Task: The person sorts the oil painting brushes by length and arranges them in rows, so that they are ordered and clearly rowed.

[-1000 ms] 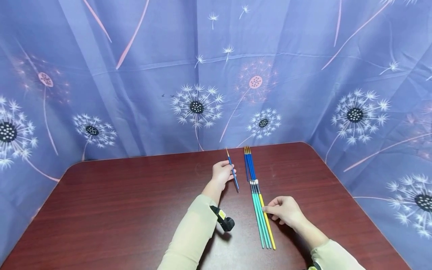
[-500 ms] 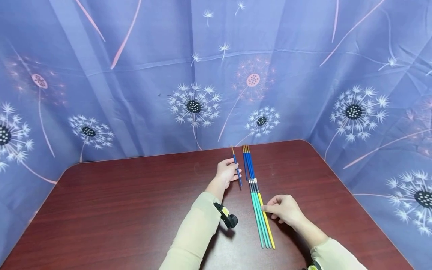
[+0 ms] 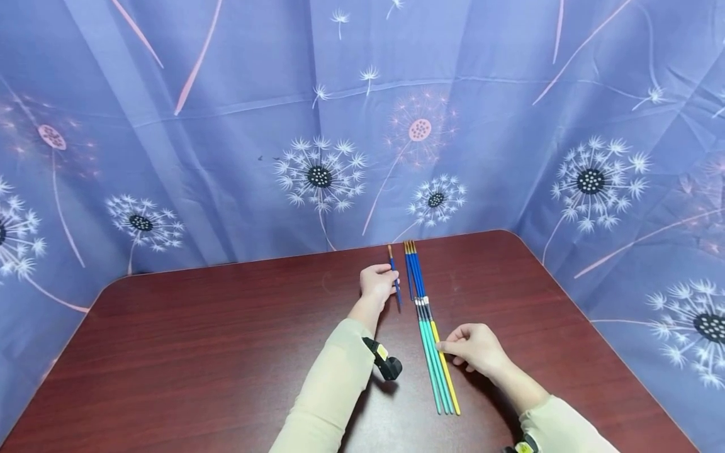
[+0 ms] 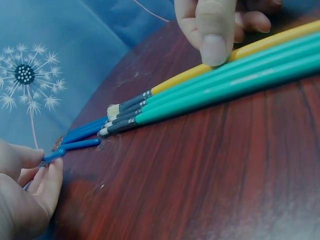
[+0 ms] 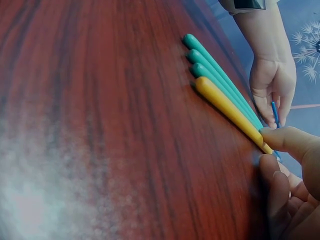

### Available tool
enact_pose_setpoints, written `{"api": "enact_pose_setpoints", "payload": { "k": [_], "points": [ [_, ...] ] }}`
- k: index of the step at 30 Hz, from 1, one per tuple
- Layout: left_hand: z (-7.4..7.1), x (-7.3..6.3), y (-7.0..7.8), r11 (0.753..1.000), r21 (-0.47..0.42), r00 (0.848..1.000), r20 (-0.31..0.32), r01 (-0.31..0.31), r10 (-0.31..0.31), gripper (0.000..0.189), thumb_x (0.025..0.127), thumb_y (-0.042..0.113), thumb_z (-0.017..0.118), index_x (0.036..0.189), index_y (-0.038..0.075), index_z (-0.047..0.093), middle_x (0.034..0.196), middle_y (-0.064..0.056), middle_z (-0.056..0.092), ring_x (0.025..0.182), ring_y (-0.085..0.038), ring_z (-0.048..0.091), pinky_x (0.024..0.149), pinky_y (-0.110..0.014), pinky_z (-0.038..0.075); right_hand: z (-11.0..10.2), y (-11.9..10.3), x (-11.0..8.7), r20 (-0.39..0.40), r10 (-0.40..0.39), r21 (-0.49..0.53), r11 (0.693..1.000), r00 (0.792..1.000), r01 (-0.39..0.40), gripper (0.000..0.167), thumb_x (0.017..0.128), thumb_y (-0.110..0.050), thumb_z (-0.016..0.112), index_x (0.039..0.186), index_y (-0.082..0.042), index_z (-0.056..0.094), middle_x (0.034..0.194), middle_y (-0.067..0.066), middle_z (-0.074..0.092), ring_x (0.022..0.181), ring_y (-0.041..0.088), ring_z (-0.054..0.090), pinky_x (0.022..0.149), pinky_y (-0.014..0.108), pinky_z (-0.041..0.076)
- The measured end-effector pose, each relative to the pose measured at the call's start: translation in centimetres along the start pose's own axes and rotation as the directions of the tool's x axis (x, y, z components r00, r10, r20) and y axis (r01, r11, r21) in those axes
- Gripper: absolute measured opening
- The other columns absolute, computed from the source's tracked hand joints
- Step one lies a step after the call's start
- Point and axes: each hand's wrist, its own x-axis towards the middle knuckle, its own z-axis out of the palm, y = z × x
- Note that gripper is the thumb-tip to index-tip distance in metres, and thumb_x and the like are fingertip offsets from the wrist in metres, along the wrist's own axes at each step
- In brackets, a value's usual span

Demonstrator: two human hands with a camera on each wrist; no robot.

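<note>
My left hand (image 3: 376, 281) pinches a slim blue paintbrush (image 3: 398, 296), bristles pointing to the far edge, just left of a row of blue paintbrushes (image 3: 417, 272). In the left wrist view that held brush is mostly hidden by the fingers. My right hand (image 3: 478, 349) has thumb and forefinger on either side of a yellow paintbrush (image 3: 449, 380); the right wrist view shows the thumb (image 5: 285, 140) over it. Several green paintbrushes (image 4: 215, 92) lie against its left side, their pale bristles meeting the ends of the blue handles.
A dark red wooden table (image 3: 198, 352) lies under everything, with rounded far corners. Behind it and to the right hangs a blue dandelion-print curtain (image 3: 238, 157). A small black wrist camera (image 3: 387, 365) sits on the left sleeve.
My left hand has brought its blue paintbrush rightward, closer to the blue row, and the brush stands straighter. The right hand stays at the yellow paintbrush. The head view has shifted slightly.
</note>
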Motion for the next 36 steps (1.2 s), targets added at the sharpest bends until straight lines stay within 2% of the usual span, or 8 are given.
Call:
{"api": "enact_pose_setpoints", "payload": {
  "k": [3,5,11,18,23,28,36],
  "points": [
    [0.1,-0.2,0.1,1.0,0.029,0.999,-0.037,-0.007,0.008,0.031,0.085,0.002,0.066,0.115,-0.001,0.066,0.105,-0.018,0.07,0.09,-0.026,0.071,0.071,-0.034,0.058,0.1,-0.1,0.0,0.001,-0.003,0.0,1.0,1.0,0.003,0.027,0.072,-0.025,0.08,0.074,-0.003,0.065,0.057,0.001,0.062,0.051,0.012,0.057,0.04,0.029,0.045],
    [0.2,-0.3,0.1,1.0,0.014,0.999,-0.041,-0.007,0.007,0.031,0.084,0.0,0.067,0.115,-0.002,0.066,0.107,-0.019,0.069,0.094,-0.026,0.07,0.075,-0.036,0.058,0.1,-0.1,0.0,0.002,-0.002,0.0,1.0,1.0,0.002,0.027,0.073,-0.025,0.08,0.074,-0.003,0.065,0.057,0.001,0.062,0.051,0.012,0.057,0.04,0.029,0.045],
    [0.4,-0.1,-0.2,0.997,-0.072,1.0,0.014,-0.016,0.017,0.036,0.085,-0.003,0.064,0.121,-0.006,0.061,0.117,-0.022,0.063,0.107,-0.029,0.064,0.089,-0.039,0.053,0.3,0.1,0.2,0.003,0.0,0.006,1.0,1.0,0.0,0.027,0.072,-0.026,0.08,0.074,-0.003,0.065,0.057,0.001,0.062,0.051,0.012,0.057,0.04,0.029,0.045],
    [-0.3,-0.4,-0.6,0.999,-0.01,0.998,0.046,-0.039,0.039,0.035,0.088,0.003,0.064,0.122,-0.002,0.061,0.119,-0.019,0.062,0.109,-0.027,0.063,0.092,-0.04,0.051,0.7,0.3,0.5,0.012,-0.003,0.012,1.0,1.0,0.003,0.028,0.072,-0.026,0.081,0.073,-0.003,0.065,0.057,0.001,0.061,0.051,0.013,0.057,0.04,0.029,0.045],
    [-1.5,-0.7,-0.4,0.995,0.076,0.995,0.081,-0.064,0.058,0.037,0.089,0.009,0.064,0.125,0.001,0.06,0.123,-0.017,0.061,0.111,-0.026,0.062,0.091,-0.039,0.052,0.8,0.5,1.0,0.01,-0.012,0.007,1.0,1.0,0.012,0.028,0.072,-0.026,0.081,0.074,-0.003,0.065,0.056,0.001,0.06,0.051,0.013,0.056,0.04,0.029,0.045],
    [-3.4,-0.7,0.1,0.986,0.135,0.992,0.092,-0.1,0.088,0.037,0.088,0.011,0.065,0.123,-0.001,0.061,0.121,-0.018,0.061,0.107,-0.026,0.064,0.088,-0.039,0.053,0.9,0.6,1.5,0.01,-0.01,-0.005,1.0,1.0,0.01,0.03,0.073,-0.029,0.08,0.074,-0.003,0.065,0.056,0.001,0.059,0.051,0.013,0.055,0.041,0.029,0.045],
    [-6.6,-1.1,0.6,0.952,0.261,0.982,0.139,-0.16,0.127,0.041,0.087,0.016,0.066,0.125,0.0,0.06,0.121,-0.016,0.063,0.099,-0.028,0.066,0.081,-0.033,0.055,0.6,0.6,1.8,0.027,0.026,0.002,1.0,0.999,-0.026,0.031,0.075,-0.031,0.079,0.077,-0.003,0.066,0.062,0.001,0.061,0.054,0.014,0.057,0.044,0.03,0.047]
  ]
}}
